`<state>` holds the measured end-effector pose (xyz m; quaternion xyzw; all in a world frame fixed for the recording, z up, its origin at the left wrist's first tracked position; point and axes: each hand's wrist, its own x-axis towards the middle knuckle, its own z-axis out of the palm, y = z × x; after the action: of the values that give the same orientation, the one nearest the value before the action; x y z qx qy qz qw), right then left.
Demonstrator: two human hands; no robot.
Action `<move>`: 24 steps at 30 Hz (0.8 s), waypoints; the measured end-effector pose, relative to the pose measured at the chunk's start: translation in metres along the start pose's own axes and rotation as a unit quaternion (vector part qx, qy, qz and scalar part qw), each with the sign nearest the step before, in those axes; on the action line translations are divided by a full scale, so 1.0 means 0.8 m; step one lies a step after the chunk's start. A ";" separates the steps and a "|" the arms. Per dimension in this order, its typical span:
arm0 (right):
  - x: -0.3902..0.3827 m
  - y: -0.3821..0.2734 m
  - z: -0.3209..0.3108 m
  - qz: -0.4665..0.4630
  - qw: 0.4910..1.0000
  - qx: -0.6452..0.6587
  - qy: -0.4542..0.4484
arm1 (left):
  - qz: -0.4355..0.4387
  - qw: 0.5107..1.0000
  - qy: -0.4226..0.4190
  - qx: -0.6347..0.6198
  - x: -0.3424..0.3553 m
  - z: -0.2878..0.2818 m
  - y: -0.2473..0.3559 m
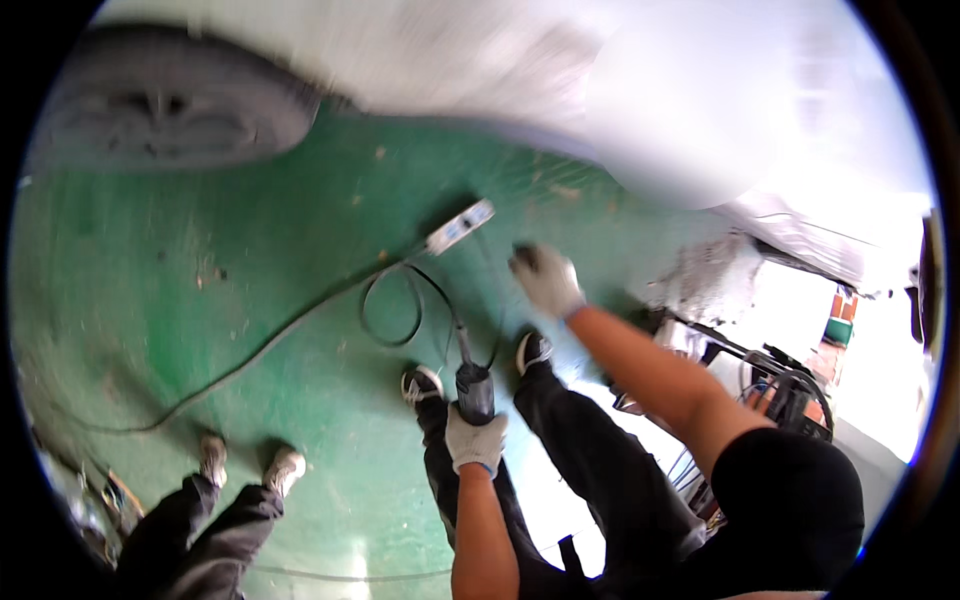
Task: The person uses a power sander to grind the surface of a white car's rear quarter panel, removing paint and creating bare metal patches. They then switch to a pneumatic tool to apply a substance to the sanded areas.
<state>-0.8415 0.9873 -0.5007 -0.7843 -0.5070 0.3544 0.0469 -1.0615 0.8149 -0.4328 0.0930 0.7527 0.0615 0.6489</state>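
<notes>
My left hand (473, 440), in a pale work glove, grips a black cylindrical power tool (475, 390) with a cord coming out of its top. My right hand (545, 280), also gloved, is stretched out over the floor with curled fingers around something small and dark, too blurred to make out. To its upper left a white power strip (458, 228) lies on the green floor (220, 250); a long cable (275, 340) runs from it toward the lower left, and a loop of cord (392, 340) lies near the tool.
A large pale, blurred body (520, 60) with a dark wheel (170, 110) spans the top. Equipment with hoses (790, 390) stands at the right. Another person's legs and shoes (280, 470) are at lower left, beside clutter at the edge. My feet (532, 352) are below my hands.
</notes>
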 end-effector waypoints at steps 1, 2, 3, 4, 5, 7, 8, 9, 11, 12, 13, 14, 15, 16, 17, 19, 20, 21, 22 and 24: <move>-0.058 -0.007 -0.048 0.011 0.999 0.044 -0.004 | -0.003 0.988 -0.005 0.155 -0.011 0.006 0.010; -0.115 -0.018 -0.087 -0.010 0.998 0.048 0.035 | 0.053 0.946 -0.043 0.316 -0.024 0.011 0.023; -0.175 -0.027 -0.126 -0.079 0.995 0.030 0.046 | 0.103 0.867 -0.061 0.483 -0.042 0.018 0.037; -0.228 -0.031 -0.164 -0.152 0.988 0.001 -0.009 | 0.132 0.819 -0.109 0.548 -0.067 0.027 0.049; -0.260 -0.039 -0.187 -0.167 0.975 -0.037 -0.141 | 0.153 0.758 -0.147 0.617 -0.094 0.038 0.064; -0.331 -0.059 -0.215 -0.225 0.946 -0.150 -0.179 | 0.228 0.632 -0.231 0.704 -0.154 0.051 0.095; -0.361 -0.064 -0.231 -0.164 0.947 -0.178 -0.212 | 0.246 0.586 -0.256 0.728 -0.185 0.059 0.113; -0.387 -0.069 -0.245 -0.093 0.937 -0.205 -0.267 | 0.254 0.537 -0.285 0.752 -0.217 0.062 0.130; -0.428 -0.076 -0.272 -0.013 0.943 -0.136 -0.303 | 0.257 0.454 -0.282 0.805 -0.281 0.070 0.160; -0.451 -0.084 -0.281 0.028 0.959 -0.081 -0.270 | 0.315 0.421 -0.255 0.812 -0.314 0.067 0.170; -0.469 -0.094 -0.287 0.076 0.964 -0.028 -0.252 | 0.378 0.385 -0.226 0.811 -0.343 0.058 0.179; -0.486 -0.102 -0.295 0.112 0.969 0.043 -0.217 | 0.443 0.402 -0.196 0.777 -0.371 0.044 0.187; -0.504 -0.103 -0.306 0.150 0.950 0.164 -0.221 | 0.514 0.427 -0.176 0.723 -0.394 0.031 0.195; -0.519 -0.109 -0.316 0.199 0.933 0.229 -0.194 | 0.520 0.527 -0.192 0.644 -0.412 0.015 0.201; -0.532 -0.115 -0.326 0.231 0.909 0.304 -0.169 | 0.498 0.618 -0.205 0.573 -0.426 0.005 0.206; -0.550 -0.122 -0.352 0.246 0.812 0.506 -0.158 | 0.304 0.807 -0.285 0.418 -0.446 0.000 0.206; -0.555 -0.127 -0.366 0.233 0.815 0.512 -0.139 | 0.174 0.881 -0.292 0.329 -0.452 0.004 0.205; -0.560 -0.130 -0.381 0.227 0.820 0.506 -0.142 | 0.084 0.902 -0.313 0.286 -0.457 0.013 0.202; -0.564 -0.132 -0.395 0.193 0.830 0.511 -0.113 | -0.006 0.916 -0.324 0.237 -0.460 0.026 0.202; -0.580 -0.140 -0.417 0.165 0.853 0.491 -0.060 | -0.041 0.902 -0.403 0.151 -0.468 0.058 0.197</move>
<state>-0.8347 0.7525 0.0318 -0.7084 -0.1320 0.6062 0.3366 -0.9536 0.8851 -0.0445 0.1756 0.4308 -0.1224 0.8767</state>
